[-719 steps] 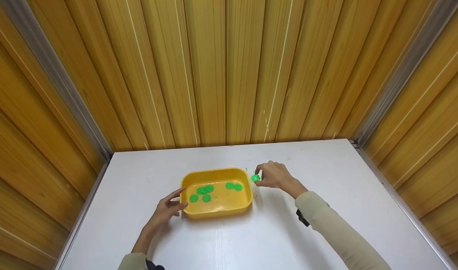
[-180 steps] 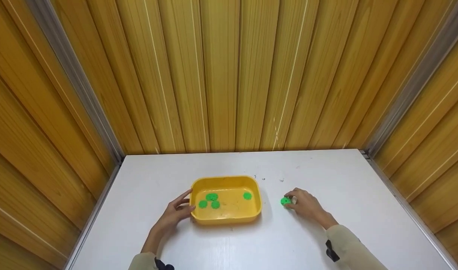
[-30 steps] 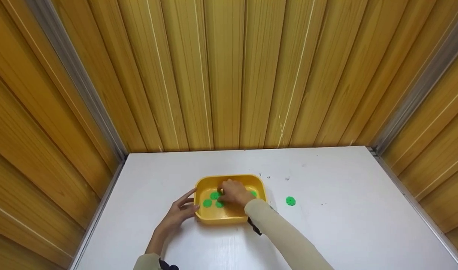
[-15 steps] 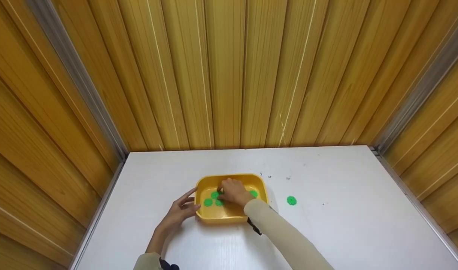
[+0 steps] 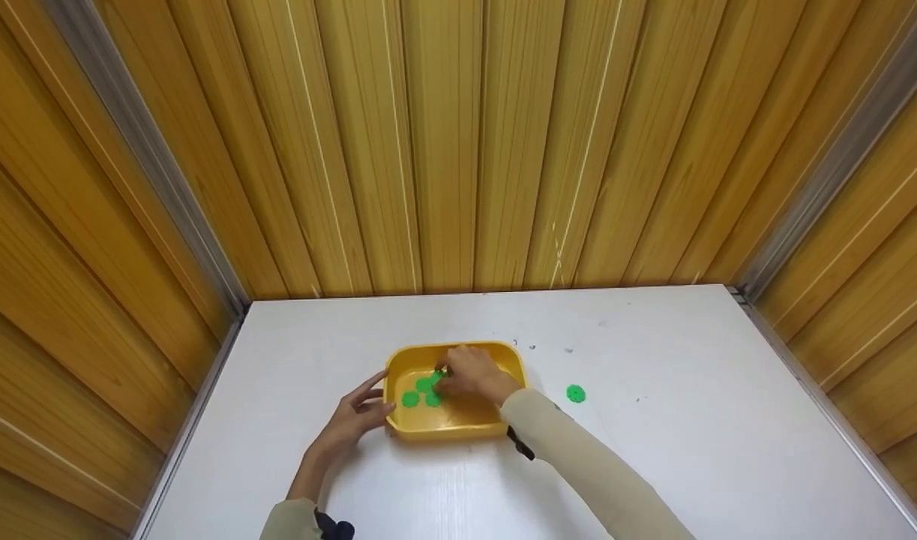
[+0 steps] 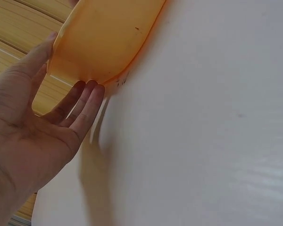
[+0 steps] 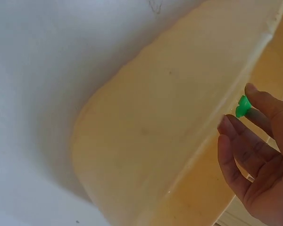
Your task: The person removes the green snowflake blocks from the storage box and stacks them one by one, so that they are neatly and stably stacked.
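A yellow plastic basin [image 5: 454,433] stands on the white table. My left hand [image 5: 348,421] holds its left end, thumb at the rim; in the left wrist view the other fingertips touch the outer wall [image 6: 104,42]. My right hand [image 5: 474,373] reaches inside the basin, and the right wrist view shows thumb and finger pinching a green notched plastic disc [image 7: 243,107], seen nearly edge-on. Just left of these fingertips, several similar flat green discs [image 5: 411,399] lie on the basin floor. The hand and forearm cover the basin's right part.
One more green disc [image 5: 576,394], with small holes, lies on the white table [image 5: 653,457] right of the basin. Small dark marks dot the tabletop behind it. Yellow wood-look panels [image 5: 458,150] wall in the back and sides.
Six seconds ago my right hand was at the disc on the table; that disc now lies free. Since then the hand moved into the basin and, in the last half second, raised a disc slightly.
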The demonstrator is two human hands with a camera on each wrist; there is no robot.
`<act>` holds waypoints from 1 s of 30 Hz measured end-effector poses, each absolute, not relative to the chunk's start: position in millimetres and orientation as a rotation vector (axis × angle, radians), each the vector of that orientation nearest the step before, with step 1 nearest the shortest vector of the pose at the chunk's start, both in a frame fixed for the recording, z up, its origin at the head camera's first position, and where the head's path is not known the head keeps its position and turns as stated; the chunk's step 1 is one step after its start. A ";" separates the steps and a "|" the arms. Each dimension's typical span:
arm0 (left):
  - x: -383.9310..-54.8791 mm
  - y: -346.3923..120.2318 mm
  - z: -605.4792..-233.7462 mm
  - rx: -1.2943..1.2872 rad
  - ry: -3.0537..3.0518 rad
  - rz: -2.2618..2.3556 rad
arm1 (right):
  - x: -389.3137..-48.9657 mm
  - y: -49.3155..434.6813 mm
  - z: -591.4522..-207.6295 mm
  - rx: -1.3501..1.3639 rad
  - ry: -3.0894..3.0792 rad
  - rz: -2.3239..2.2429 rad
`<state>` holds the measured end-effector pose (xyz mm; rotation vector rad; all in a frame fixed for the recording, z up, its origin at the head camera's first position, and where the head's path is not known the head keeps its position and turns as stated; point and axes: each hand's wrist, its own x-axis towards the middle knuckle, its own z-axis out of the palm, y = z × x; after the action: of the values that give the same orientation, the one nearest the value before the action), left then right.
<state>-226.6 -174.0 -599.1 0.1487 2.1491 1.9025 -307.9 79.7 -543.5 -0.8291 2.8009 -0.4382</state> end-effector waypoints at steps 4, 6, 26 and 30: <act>-226.6 -172.4 -596.3 0.153 2.158 1.904 | -305.9 88.3 -539.1 -0.831 2.798 -0.496; -226.8 -171.9 -596.0 0.145 2.156 1.907 | -304.9 92.7 -537.3 -0.857 2.816 -0.484; -222.9 -172.9 -601.5 0.061 2.176 1.897 | -294.1 142.8 -512.7 -0.925 2.928 -0.455; -223.2 -174.1 -601.9 0.060 2.168 1.906 | -293.3 156.6 -507.9 -0.932 2.933 -0.467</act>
<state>-223.2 -174.1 -601.9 0.0605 2.1677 1.9058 -293.3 156.6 -507.9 -0.9320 2.9334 -0.4671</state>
